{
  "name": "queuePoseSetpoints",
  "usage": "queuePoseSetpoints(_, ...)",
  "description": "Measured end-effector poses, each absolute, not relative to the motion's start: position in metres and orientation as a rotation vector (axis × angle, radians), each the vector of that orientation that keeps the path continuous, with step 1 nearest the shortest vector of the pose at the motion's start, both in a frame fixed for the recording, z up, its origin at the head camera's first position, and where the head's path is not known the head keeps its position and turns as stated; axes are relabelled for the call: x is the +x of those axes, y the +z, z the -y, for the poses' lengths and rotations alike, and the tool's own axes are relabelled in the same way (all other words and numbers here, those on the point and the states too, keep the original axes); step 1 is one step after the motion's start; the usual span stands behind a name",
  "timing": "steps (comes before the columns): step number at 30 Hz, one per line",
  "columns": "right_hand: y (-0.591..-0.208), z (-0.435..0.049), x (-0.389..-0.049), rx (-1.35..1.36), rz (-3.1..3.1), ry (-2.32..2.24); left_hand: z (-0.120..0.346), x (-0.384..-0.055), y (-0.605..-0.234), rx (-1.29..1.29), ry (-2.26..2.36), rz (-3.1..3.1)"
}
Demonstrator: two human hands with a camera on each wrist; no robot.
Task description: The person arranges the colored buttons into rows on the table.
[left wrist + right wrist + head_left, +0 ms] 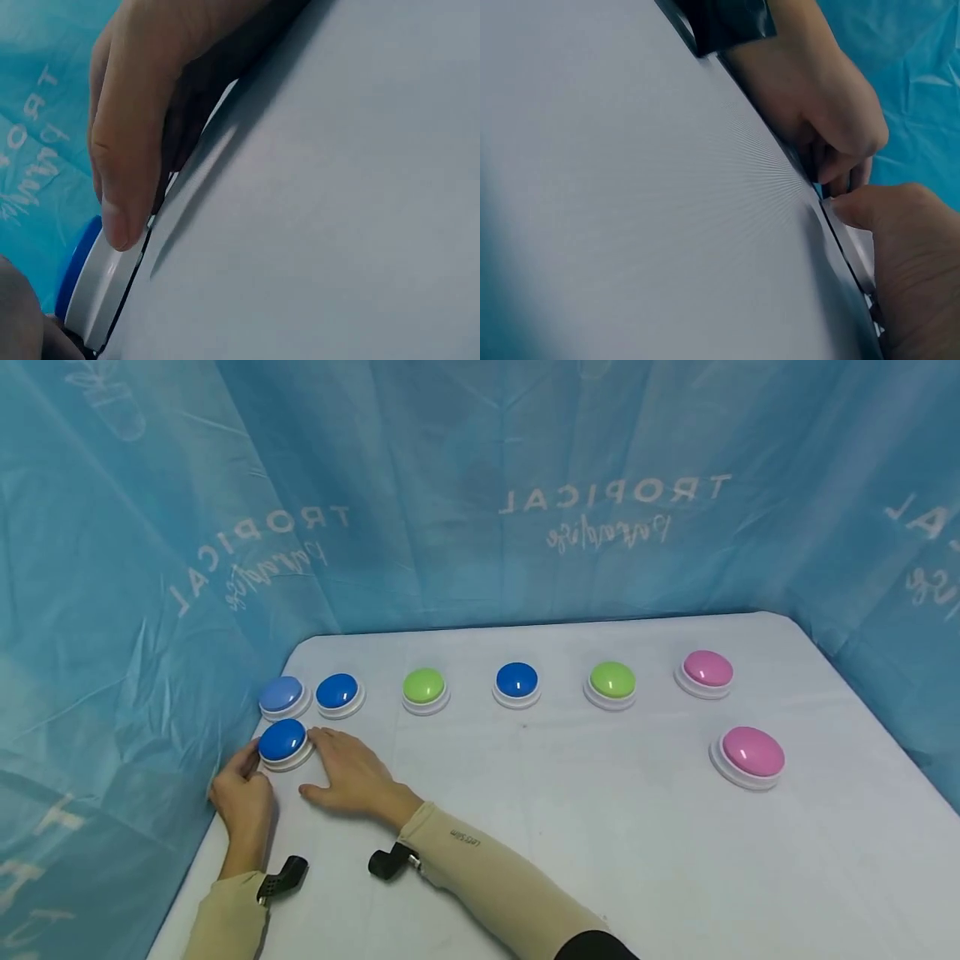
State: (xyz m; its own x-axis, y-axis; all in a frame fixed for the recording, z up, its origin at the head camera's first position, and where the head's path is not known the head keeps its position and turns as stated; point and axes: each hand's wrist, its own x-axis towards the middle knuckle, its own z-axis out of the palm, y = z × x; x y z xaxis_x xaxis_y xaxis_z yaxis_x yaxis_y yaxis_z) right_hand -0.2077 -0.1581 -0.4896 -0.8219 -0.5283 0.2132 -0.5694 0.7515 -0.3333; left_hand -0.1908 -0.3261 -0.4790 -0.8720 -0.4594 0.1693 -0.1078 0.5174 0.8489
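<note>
A blue dome push button [282, 740] on a round white base lies near the table's left edge, between both hands. My left hand [243, 802] grips its left side, and in the left wrist view the thumb [120, 221] presses on the white base [101, 281]. From the other side my right hand [356, 777] touches the base with its fingertips, its thumb spread toward me, apart from the button. Just behind are a lighter blue button [281, 693] and another blue button [337, 692]. In the right wrist view the right hand [915, 240] hides most of the button.
Along the back of the white table [570, 827] stand a green button [424, 686], a blue button [517, 681], a second green button [612, 680] and a pink button [708, 669]. Another pink button [752, 752] lies at right. A blue printed curtain [465, 568] encloses the table's back and sides.
</note>
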Motion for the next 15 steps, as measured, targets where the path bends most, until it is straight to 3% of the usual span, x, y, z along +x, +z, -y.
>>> queuePoseSetpoints(15,-0.498,0.115,-0.178,0.702,2.758,0.829,0.289,-0.173,-0.487,0.299,-1.312,2.474)
